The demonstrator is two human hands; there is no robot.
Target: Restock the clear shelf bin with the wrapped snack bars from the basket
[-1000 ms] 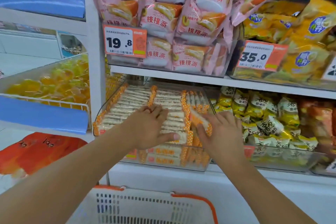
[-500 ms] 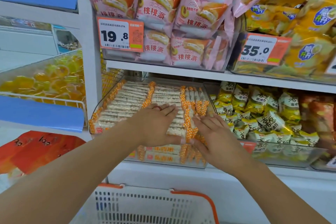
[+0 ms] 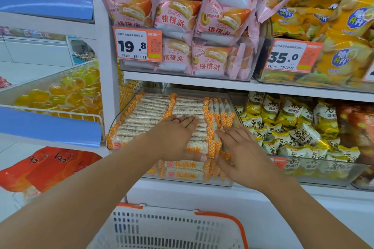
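Clear plastic shelf bin [image 3: 129, 107]: rows of orange-checked wrapped snack bars [image 3: 149, 115]. Left hand [image 3: 174, 137] flat on bars, fingers straight; right hand [image 3: 240, 153] pinches one bar's end. White, orange-rimmed basket [image 3: 222, 228] below.

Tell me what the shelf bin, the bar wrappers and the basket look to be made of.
Shelf bin: clear rigid plastic, probably acrylic; the bars show through its front wall. Snack bars: thin glossy film wrappers, clear in the middle, orange-checked crimped ends. Basket: moulded white plastic with slotted walls and an orange rim.
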